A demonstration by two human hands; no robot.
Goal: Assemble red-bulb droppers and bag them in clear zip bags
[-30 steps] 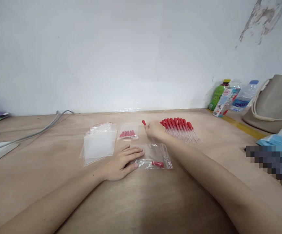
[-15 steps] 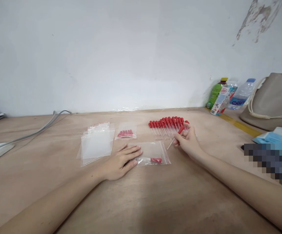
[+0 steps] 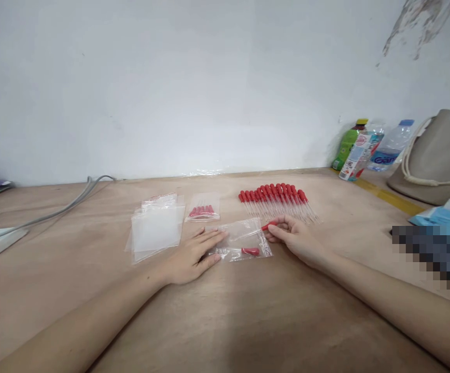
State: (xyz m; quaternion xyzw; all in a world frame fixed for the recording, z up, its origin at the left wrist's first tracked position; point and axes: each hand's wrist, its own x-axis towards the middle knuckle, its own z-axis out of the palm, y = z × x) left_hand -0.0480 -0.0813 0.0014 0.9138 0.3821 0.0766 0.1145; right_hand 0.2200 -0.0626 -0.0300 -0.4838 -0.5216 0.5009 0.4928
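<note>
My left hand [image 3: 192, 255] lies flat on the wooden table [image 3: 225, 311], fingers stretched out, pressing the left end of a clear zip bag [image 3: 242, 243] with one red-bulbed dropper [image 3: 250, 251] inside. My right hand [image 3: 293, 239] pinches another red-bulbed dropper [image 3: 268, 226] at the bag's right edge, its tip pointing into the opening. A row of several loose droppers [image 3: 277, 201] lies just behind my right hand.
A stack of empty zip bags [image 3: 155, 229] and a filled bag of droppers [image 3: 202, 210] lie left of centre. Bottles [image 3: 361, 150] and a beige bag [image 3: 438, 158] stand at the far right. A grey cable [image 3: 61, 207] runs along the left.
My right hand picked a dropper from the row and carried it down and left to the open bag's mouth. My left hand stayed on the bag.
</note>
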